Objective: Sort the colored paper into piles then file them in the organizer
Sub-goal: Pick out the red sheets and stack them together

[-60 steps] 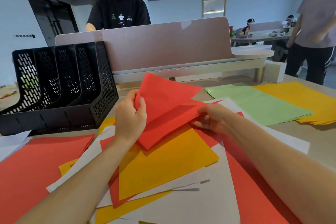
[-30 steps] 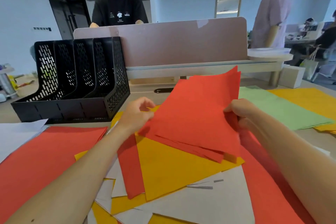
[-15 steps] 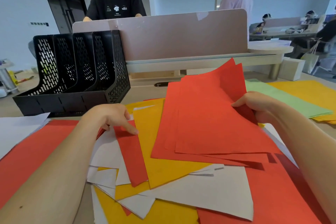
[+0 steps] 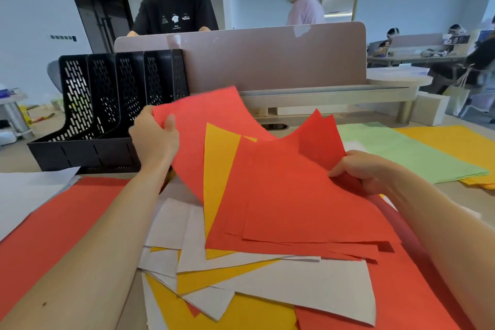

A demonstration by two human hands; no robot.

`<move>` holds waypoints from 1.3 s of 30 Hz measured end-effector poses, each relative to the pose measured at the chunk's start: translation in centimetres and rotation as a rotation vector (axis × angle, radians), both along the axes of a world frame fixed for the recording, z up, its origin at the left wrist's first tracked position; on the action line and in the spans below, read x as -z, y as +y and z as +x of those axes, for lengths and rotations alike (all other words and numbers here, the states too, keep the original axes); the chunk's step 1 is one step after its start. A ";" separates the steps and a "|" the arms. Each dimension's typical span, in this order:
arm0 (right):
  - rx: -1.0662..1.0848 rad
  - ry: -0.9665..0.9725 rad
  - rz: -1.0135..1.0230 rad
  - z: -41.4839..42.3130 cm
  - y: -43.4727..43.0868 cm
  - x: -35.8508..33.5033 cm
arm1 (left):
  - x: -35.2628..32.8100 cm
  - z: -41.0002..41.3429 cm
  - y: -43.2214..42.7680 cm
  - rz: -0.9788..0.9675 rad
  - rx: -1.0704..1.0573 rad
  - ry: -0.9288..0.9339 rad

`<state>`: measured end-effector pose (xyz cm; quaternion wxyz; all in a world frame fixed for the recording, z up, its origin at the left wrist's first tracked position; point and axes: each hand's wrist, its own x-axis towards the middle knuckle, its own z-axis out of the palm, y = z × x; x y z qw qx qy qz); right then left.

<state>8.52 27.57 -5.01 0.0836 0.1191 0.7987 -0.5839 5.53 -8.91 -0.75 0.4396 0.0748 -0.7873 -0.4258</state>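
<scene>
While raised above the desk (image 4: 192, 193), left hand (image 4: 154, 139) in a closed grip on the top corner of a curling red sheet (image 4: 203, 126); right hand (image 4: 361, 169) in a closed grip on the edge of a red stack (image 4: 289, 201), fanned and tilted. Orange sheet (image 4: 218, 169) showing between the two. Black perforated file organizer (image 4: 112, 110) at far left of the desk, several upright slots, contents not visible from this angle. Sorted red pile (image 4: 53, 222) lying flat before it, white pile (image 4: 29, 190) just beside at the left edge. Green pile (image 4: 407, 153) at right, overlapping an orange pile (image 4: 455, 142). Mixed white, orange and red sheets (image 4: 254, 284) scattered underneath. Pink divider panel (image 4: 267, 56) behind; two headset-wearing people (image 4: 174, 8) beyond it.
</scene>
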 end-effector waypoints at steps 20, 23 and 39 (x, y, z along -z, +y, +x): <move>-0.028 0.009 -0.228 -0.3 -2.3 0.7 | 5.9 6.0 12.5 -1.066 1.070 0.210; 0.070 0.115 -0.211 -0.3 -2.5 0.8 | 5.1 5.6 11.4 -0.822 1.130 0.087; -0.110 0.263 -0.328 0.8 -2.4 -1.2 | 4.5 2.1 9.2 0.463 0.918 -0.621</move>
